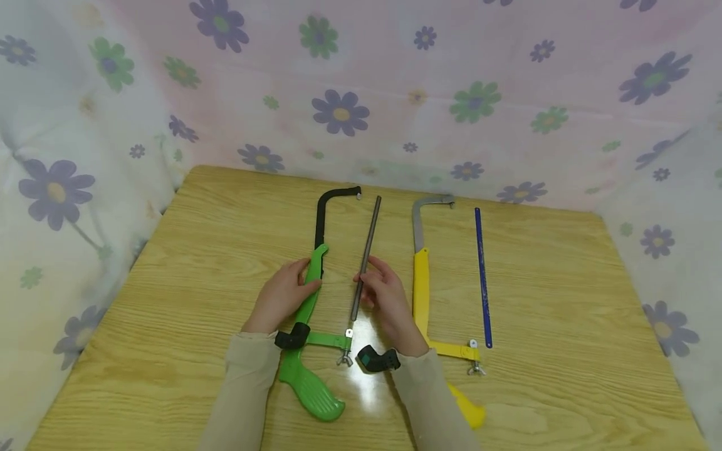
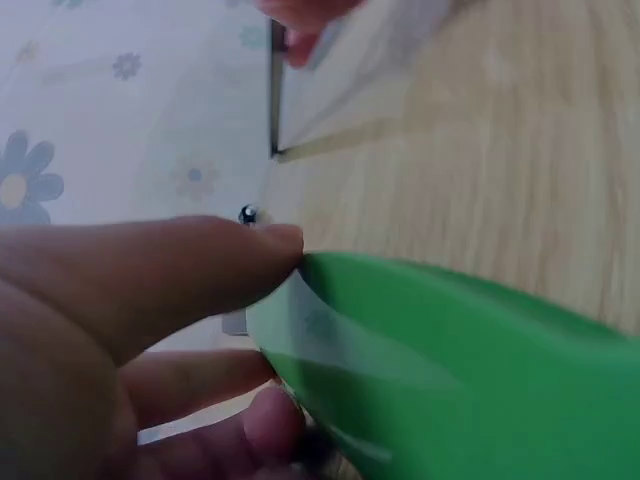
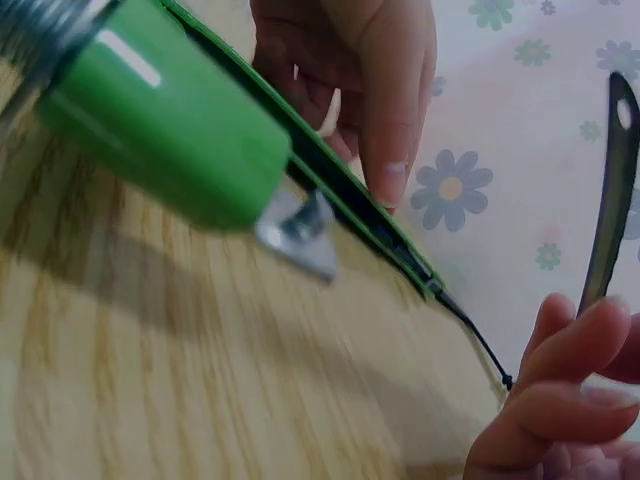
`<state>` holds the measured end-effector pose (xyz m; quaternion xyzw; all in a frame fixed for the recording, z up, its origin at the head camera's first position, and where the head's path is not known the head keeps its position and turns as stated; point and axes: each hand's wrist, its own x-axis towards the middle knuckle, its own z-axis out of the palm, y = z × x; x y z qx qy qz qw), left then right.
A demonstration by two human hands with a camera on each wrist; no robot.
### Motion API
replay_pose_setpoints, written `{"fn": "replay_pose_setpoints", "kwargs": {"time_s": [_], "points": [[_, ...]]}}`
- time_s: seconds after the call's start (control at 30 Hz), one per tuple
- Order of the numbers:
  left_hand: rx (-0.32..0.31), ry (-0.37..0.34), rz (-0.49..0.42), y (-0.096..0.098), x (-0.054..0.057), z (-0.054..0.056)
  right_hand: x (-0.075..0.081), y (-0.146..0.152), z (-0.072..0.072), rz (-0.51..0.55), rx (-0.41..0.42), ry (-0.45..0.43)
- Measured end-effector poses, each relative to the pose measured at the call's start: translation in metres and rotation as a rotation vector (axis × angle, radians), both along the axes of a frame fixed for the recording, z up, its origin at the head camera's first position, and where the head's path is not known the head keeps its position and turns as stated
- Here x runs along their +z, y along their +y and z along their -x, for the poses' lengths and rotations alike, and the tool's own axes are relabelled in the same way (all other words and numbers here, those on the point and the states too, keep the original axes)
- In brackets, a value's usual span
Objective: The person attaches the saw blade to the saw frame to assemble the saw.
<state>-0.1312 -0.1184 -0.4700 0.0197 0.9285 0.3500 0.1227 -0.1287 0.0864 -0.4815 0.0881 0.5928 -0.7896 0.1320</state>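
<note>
A green hacksaw frame (image 1: 311, 387) with a black front arm lies on the wooden table, and no blade spans it. My left hand (image 1: 281, 295) grips its green bar, thumb on one side and fingers on the other, as the left wrist view also shows on the bar (image 2: 430, 340). Between thumb and fingers, my right hand (image 1: 393, 307) pinches a dark grey hacksaw blade (image 1: 372, 227) near its middle. The blade's end hole shows in the right wrist view, above the right fingers (image 3: 575, 345). Its lower end points toward the pin and wing nut (image 1: 345, 358) of the green frame.
Right of my right hand lies a yellow hacksaw frame (image 1: 421, 294) with a grey front arm, partly hidden by my forearm. Farther right, a blue hacksaw blade (image 1: 482, 275) lies flat on the table (image 1: 570, 300). Flowered cloth (image 1: 389, 81) hangs behind and along both sides.
</note>
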Motion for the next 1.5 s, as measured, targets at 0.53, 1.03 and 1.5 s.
{"fn": "replay_pose_setpoints", "kwargs": {"time_s": [0.53, 1.03, 1.5], "points": [[-0.018, -0.044, 0.222, 0.009, 0.001, -0.003, 0.000, 0.000, 0.001, 0.043, 0.043, 0.014], [0.031, -0.068, 0.240, 0.011, 0.006, -0.004, 0.000, -0.001, 0.001, -0.010, 0.075, 0.003], [0.050, -0.017, 0.221, 0.009, 0.001, -0.006, -0.002, -0.001, -0.004, -0.085, 0.140, 0.040]]}}
